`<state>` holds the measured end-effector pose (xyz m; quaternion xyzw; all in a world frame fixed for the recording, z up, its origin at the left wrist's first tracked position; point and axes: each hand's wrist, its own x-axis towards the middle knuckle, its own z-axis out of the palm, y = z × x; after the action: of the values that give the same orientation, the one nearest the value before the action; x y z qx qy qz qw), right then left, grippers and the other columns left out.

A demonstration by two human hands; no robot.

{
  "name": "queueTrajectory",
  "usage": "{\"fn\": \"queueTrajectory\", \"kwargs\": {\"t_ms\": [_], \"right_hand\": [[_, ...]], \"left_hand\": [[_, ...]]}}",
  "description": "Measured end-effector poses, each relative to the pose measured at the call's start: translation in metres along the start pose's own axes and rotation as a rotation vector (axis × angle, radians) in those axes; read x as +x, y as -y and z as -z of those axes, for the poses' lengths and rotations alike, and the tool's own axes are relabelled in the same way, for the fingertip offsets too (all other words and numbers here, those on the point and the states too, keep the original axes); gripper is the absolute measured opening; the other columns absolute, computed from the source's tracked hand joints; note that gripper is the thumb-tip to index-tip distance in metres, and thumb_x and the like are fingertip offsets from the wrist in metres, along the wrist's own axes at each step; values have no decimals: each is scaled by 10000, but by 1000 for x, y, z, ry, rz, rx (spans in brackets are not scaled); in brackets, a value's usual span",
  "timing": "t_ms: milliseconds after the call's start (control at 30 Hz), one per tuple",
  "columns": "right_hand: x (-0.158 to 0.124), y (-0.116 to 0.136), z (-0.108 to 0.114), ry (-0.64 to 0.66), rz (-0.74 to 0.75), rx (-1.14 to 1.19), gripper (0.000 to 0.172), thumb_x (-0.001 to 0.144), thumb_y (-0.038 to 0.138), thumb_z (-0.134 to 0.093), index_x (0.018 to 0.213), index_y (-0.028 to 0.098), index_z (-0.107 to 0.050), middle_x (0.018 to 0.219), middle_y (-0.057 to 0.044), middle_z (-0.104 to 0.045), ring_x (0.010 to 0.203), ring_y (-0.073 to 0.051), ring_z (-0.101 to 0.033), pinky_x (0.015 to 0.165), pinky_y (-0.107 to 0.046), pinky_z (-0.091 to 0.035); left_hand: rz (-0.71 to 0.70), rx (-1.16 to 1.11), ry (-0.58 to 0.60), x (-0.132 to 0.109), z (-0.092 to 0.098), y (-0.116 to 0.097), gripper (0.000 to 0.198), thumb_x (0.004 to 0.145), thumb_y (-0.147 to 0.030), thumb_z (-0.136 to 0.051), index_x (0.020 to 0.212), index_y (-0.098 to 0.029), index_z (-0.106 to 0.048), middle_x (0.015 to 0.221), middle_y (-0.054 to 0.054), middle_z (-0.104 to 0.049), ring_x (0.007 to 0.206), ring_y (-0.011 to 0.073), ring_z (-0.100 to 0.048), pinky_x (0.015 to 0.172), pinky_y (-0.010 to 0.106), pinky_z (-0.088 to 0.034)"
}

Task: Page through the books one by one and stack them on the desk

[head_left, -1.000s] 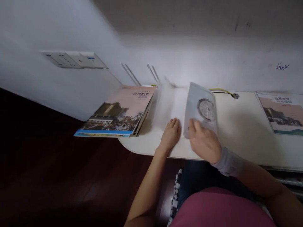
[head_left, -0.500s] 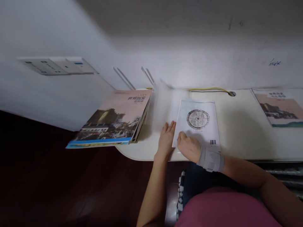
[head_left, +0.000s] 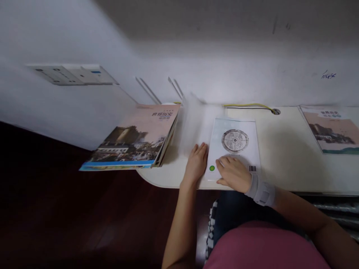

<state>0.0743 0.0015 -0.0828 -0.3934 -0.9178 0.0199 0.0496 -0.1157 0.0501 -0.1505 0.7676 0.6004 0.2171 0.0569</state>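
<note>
The white-backed textbook (head_left: 235, 142) lies flat on the worktop (head_left: 286, 149) with its back cover up, showing a round stone picture, a barcode (head_left: 252, 168) and a green dot (head_left: 212, 168). The right hand (head_left: 233, 172) lies on the near part of the textbook, fingers nearly straight and thumb a bit apart, pinching nothing that I can see. The left hand (head_left: 196, 163) rests flat just left of the textbook, fingers close together, and I cannot tell if it touches the book's edge. Left of the textbook, a see-through sheet (head_left: 190, 127) seems to stand up, but it is blurry. Farther left is a pile of World History books (head_left: 134, 138); well to the right lies another World History book (head_left: 333, 130), and behind runs a yellow wire (head_left: 249, 105). To do this pressing well, I think the right hand should push softly with flat fingers, while the left hand keeps the side from sliding. A second ago the textbook was tipped up and blurry; now it is down flat. Half a second ago the right fingers were bunched over the green dot, and now it shows.
</note>
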Motion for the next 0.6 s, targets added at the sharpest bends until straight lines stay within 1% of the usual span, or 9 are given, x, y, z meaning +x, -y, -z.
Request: {"fn": "queueTrajectory", "kwargs": {"t_ms": [100, 200, 300, 433, 467, 533, 600], "right_hand": [[-4, -6, -6, -19, -3, -23, 593, 753, 445, -712, 1160, 42, -559, 1169, -212, -577, 1098, -306, -535, 860, -392, -466], [-3, -9, -11, -10, 13, -8, 525, 764, 400, -713, 1117, 35, -582, 1178, -219, -577, 1134, -312, -517, 892, -395, -451], [-2, -11, -10, 1, 27, 45, 441, 771, 365, -712, 1057, 47, -606, 1136, -201, -595, 1103, -298, -532, 893, -389, -450], [-2, -16, -6, 25, 34, 114, 227, 823, 277, -656, 957, 96, -626, 1043, -153, -617, 1037, -254, -556, 875, -374, -453], [-3, -16, -6, 24, 33, 119, 215, 826, 271, -651, 954, 100, -625, 1040, -150, -616, 1035, -253, -555, 874, -376, -452], [-4, -16, -6, 17, 34, 116, 245, 812, 293, -669, 962, 104, -622, 1052, -148, -609, 1038, -260, -549, 869, -381, -452], [-5, -14, -6, 16, 38, 104, 283, 792, 318, -692, 965, 107, -620, 1061, -145, -604, 1041, -270, -543, 864, -389, -453]], "left_hand": [[19, 19, 2, -1, 0, -2, 423, 942, -221, -287, 1266, -90, -524, 1367, 161, -513, 1335, 275, -385, 1105, 480, -333], [31, 29, -3, -1, -1, -3, 423, 945, -230, -285, 1272, -106, -522, 1366, 146, -519, 1337, 271, -384, 1099, 480, -337], [26, 30, -3, -1, -1, -3, 417, 943, -226, -288, 1281, -131, -513, 1373, 126, -517, 1324, 258, -406, 1096, 484, -340], [7, 23, -2, -1, -1, -2, 422, 945, -226, -276, 1277, -113, -512, 1364, 142, -524, 1300, 239, -438, 1106, 466, -330], [3, 24, -1, -1, -1, -2, 427, 945, -227, -275, 1276, -100, -513, 1363, 152, -521, 1300, 241, -437, 1108, 461, -328], [1, 27, 0, -1, 0, -3, 430, 941, -220, -278, 1273, -86, -514, 1366, 159, -517, 1306, 248, -427, 1111, 459, -325], [2, 26, 3, -1, 0, -3, 425, 935, -210, -285, 1277, -105, -514, 1372, 143, -514, 1315, 252, -414, 1111, 471, -326]]}}
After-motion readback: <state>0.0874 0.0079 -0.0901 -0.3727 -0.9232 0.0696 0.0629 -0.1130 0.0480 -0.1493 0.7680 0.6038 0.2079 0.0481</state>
